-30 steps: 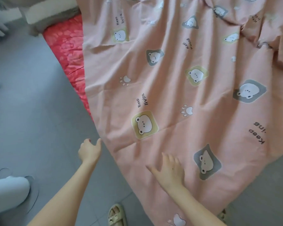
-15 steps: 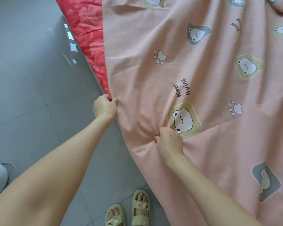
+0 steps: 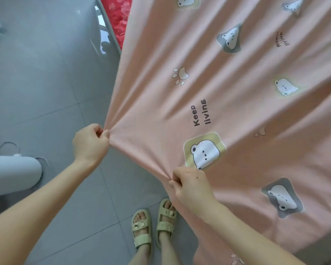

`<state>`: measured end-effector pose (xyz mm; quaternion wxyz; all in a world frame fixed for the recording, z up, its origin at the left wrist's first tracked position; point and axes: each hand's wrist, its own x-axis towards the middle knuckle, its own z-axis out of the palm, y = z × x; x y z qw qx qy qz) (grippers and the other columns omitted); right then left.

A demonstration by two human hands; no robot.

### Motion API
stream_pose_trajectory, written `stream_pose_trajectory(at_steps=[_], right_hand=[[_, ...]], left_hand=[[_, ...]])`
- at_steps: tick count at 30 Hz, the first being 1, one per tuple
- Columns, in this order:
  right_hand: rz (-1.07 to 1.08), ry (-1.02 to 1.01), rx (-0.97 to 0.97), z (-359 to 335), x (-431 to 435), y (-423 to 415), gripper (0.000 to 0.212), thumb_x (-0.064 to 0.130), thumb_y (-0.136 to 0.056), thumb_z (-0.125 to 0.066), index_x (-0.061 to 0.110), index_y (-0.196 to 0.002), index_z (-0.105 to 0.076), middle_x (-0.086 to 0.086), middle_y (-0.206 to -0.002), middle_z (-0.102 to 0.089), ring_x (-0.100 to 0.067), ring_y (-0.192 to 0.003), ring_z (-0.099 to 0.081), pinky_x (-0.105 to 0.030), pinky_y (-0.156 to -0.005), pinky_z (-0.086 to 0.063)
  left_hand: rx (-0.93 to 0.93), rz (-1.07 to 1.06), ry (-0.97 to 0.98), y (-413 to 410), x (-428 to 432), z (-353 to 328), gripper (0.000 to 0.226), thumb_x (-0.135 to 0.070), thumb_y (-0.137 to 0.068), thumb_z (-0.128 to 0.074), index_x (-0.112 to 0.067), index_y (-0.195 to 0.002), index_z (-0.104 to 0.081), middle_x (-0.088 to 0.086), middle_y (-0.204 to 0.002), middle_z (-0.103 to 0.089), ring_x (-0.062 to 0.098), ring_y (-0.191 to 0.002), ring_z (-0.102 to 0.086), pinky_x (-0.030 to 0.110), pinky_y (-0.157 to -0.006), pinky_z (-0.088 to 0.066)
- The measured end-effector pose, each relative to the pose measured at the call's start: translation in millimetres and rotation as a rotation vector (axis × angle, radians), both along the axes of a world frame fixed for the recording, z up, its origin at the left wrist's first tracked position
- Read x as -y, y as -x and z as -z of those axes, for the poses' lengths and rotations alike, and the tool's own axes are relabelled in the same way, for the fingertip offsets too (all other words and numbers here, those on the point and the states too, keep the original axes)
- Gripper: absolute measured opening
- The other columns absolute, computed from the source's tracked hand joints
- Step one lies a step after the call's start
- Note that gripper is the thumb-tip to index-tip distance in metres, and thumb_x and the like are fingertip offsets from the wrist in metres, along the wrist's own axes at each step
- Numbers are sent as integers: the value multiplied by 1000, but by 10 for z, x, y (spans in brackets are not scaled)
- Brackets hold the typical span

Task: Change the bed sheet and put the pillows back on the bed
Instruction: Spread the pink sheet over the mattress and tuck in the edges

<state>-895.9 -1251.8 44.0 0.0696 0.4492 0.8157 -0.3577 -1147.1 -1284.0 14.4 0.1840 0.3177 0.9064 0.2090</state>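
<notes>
Sheet (image 3: 199, 83), pink thin cloth printed with bears, paw marks and the words "Keep living": spread over the bed at upper right, its near edge drawn off the bed toward the person and hanging to the floor at lower right. Judged light and wholly limp: it takes no shape of its own, gathers into radiating creases wherever pulled, and will probably slide over the layer beneath with little resistance. Not fragile, and not slippery in a bunched grip. Best taken at the hem or a corner, with two holds set apart so the edge between them runs taut. Left hand (image 3: 90, 144): fingers (image 3: 101, 133) curled tight round a bunch of the side edge. Right hand (image 3: 189, 186): fingers (image 3: 175, 181) curled round a second bunch nearer the body, just beside a yellow bear patch, with the cloth stretched between the two. Red patterned bedding (image 3: 118, 18): shows beyond the sheet's left edge at the top, not covered there. Bed rail (image 3: 109, 29), pale, along that side. Floor (image 3: 46, 83), grey glossy tile. Sandals (image 3: 141, 228), pale green pair on the person's feet, the right one just beside the hanging cloth, so the trailing hem is judged liable to be trodden on. White rounded object (image 3: 13, 173) with thin cable (image 3: 8, 148), on the floor at left, well apart from the sheet; its kind cannot be told. Pillows: none in view.
</notes>
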Motion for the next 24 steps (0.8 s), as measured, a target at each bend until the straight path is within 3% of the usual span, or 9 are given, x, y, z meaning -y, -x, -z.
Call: stream_pose_trajectory(at_steps=[2,6,9,11,14,17,20,24], right_hand=[[-27,55,137,46,-85,-86,38,17,-86,-57,21,-58,-32,2,-67,-44,-25,-72,-42,-25,-48,-22],[20,58,291,15,-568,-107,17,33,-87,-58,22,-74,-57,0,-84,-60,-23,-82,-54,-26,-54,-34],[172,-55,263,37,-966,-42,19,35,-88,-50,22,-77,-58,1,-88,-60,-24,-87,-56,-28,-65,-41],[266,-94,222,94,-1236,55,23,38,-91,-48,20,-96,-62,2,-103,-62,-23,-99,-57,-30,-75,-45],[348,-84,228,265,-1634,212,41,47,-91,-49,17,-119,-57,0,-118,-58,-24,-111,-53,-34,-84,-47],[407,-83,276,423,-1851,281,53,52,-88,-53,21,-131,-48,-2,-127,-53,-25,-116,-50,-37,-92,-45],[526,-162,482,490,-1975,121,81,65,-82,-53,25,-146,-23,-8,-145,-34,-30,-129,-36,-48,-105,-30],[826,4,642,672,-1844,-483,100,74,-74,-53,22,-149,-12,-13,-148,-27,-34,-133,-32,-48,-103,-34]], left_hand=[[74,53,66,-53,40,-119,26,-15,-85,-61,0,-64,-55,4,-53,-48,29,-61,-48,33,-53,-28],[323,132,233,-5,-379,-248,21,-18,-81,-60,1,-74,-65,4,-58,-60,19,-55,-53,26,-56,-38],[220,187,338,105,-871,-185,23,-29,-86,-57,-7,-83,-64,0,-77,-59,21,-73,-52,28,-61,-39],[127,193,334,162,-1198,-80,20,-32,-88,-55,-13,-92,-60,2,-88,-58,25,-84,-53,29,-69,-39],[33,199,287,235,-1677,123,35,-33,-89,-54,-6,-112,-58,10,-110,-62,32,-105,-56,34,-82,-43],[-115,350,263,145,-2103,196,42,-32,-89,-54,-6,-122,-54,18,-120,-56,37,-111,-49,39,-89,-41],[-128,621,177,-208,-2466,189,45,-39,-90,-55,-12,-125,-53,13,-122,-53,33,-113,-45,37,-88,-39],[-214,1084,230,-724,-2667,301,61,-57,-86,-53,-16,-130,-48,9,-133,-46,29,-125,-37,38,-99,-37]])
